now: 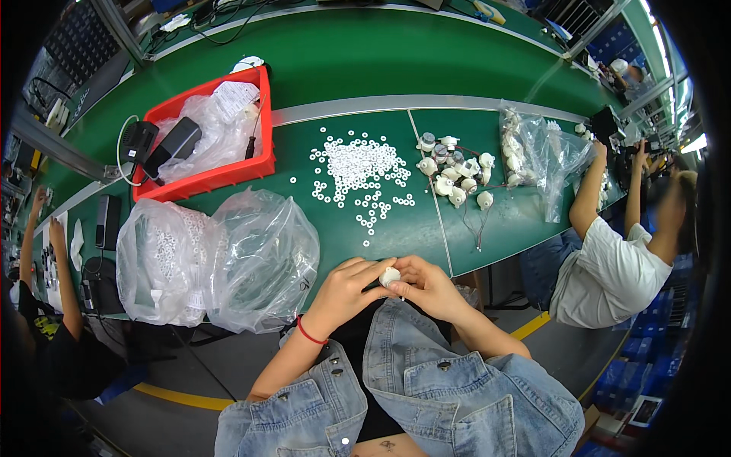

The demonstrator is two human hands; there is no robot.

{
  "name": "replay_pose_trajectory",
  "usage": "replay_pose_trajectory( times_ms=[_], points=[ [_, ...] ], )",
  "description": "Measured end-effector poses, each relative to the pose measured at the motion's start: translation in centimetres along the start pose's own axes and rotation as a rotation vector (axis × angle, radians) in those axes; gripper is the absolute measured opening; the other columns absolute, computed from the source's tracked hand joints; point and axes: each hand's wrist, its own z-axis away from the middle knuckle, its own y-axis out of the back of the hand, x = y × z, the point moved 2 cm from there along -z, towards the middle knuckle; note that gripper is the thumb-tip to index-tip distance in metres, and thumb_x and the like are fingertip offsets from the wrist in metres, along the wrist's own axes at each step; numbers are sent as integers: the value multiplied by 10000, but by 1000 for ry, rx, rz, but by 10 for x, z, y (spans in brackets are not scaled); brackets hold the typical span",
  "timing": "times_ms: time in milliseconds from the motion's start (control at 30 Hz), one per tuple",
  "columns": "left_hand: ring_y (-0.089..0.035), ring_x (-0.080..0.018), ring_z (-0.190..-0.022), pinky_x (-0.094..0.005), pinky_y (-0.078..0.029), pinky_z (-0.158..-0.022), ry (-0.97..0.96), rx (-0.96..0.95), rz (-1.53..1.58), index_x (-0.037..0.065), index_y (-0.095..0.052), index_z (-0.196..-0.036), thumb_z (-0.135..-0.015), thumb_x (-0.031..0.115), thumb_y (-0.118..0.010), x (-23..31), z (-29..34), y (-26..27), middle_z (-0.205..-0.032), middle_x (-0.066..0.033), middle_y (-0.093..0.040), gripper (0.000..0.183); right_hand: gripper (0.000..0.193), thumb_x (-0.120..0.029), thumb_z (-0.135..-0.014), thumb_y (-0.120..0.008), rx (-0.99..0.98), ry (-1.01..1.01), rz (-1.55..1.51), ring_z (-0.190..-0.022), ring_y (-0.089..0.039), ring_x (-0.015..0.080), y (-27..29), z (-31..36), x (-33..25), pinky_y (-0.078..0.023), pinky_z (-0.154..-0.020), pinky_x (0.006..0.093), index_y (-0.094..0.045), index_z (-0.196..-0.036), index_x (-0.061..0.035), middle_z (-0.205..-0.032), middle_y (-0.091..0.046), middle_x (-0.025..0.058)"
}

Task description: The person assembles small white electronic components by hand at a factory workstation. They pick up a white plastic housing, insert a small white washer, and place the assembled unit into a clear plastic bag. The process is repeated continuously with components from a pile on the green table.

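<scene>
Close to the table's near edge, my left hand (350,288) and my right hand (428,288) meet around a small round white plastic part (390,277). Fingers of both hands are closed on it, and they cover some of its sides. It resembles the white motor-like units (457,177) with thin wires that lie in a group beyond my right hand. Straight ahead of my hands, many small white rings (362,164) are spread in a loose heap on the green table (396,225).
Clear plastic bags (263,259), one with white rings inside, lie left of my hands. Behind them stands a red bin (266,145) with black adapters and a screwdriver. Another bag (544,164) lies at the right, near a person in a white shirt (609,274). Someone else works far left.
</scene>
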Motion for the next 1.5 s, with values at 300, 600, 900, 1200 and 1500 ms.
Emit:
replay_pose_trajectory(
  times_ms=[300, 600, 900, 1200, 1500],
  points=[
    [-646, -266, -831, -360, -515, -760, 29, -43, 8, 8, -672, -1171, -721, 163, -811, -2, 0, 2, -949, -113, -695, 496, 298, -75, -952, -636, -34, -107, -194, -936, -650, 141, 3, -2, 0, -541, -794, 284, -556, -1209, 51, -1049, -672, 97],
    [-635, -260, -815, -353, -514, -752, 39, -26, -1, 17, -677, -1166, -732, 157, -803, -3, -1, 2, -919, -104, -682, 473, 319, -104, -977, -604, -78, -169, -226, -1031, -654, 192, 7, -4, -5, -546, -894, 327, -525, -1242, 55, -1123, -647, 126],
    [-627, -259, -811, -355, -512, -745, 36, -4, 6, 25, -674, -1158, -749, 153, -786, -4, -2, 2, -908, -91, -670, 444, 272, -38, -988, -535, -86, -155, -187, -1005, -649, 180, 8, -9, -2, -538, -882, 307, -517, -1242, 55, -1117, -642, 125],
    [-602, -276, -806, -358, -503, -736, 9, -33, -65, -32, -624, -1149, -750, 125, -758, -4, 0, 0, -895, -108, -629, 450, 244, -10, -957, -593, -14, -199, -185, -979, -657, 169, 4, -12, -4, -568, -852, 297, -534, -1183, 62, -1076, -642, 119],
    [-577, -270, -760, -359, -497, -718, -30, -15, -79, -32, -620, -1145, -758, 116, -751, -4, 2, -3, -866, -105, -616, 435, 168, 6, -965, -566, 29, -193, -73, -957, -657, 161, -2, -10, -8, -563, -846, 290, -511, -1118, 48, -1054, -639, 118]
  ],
)
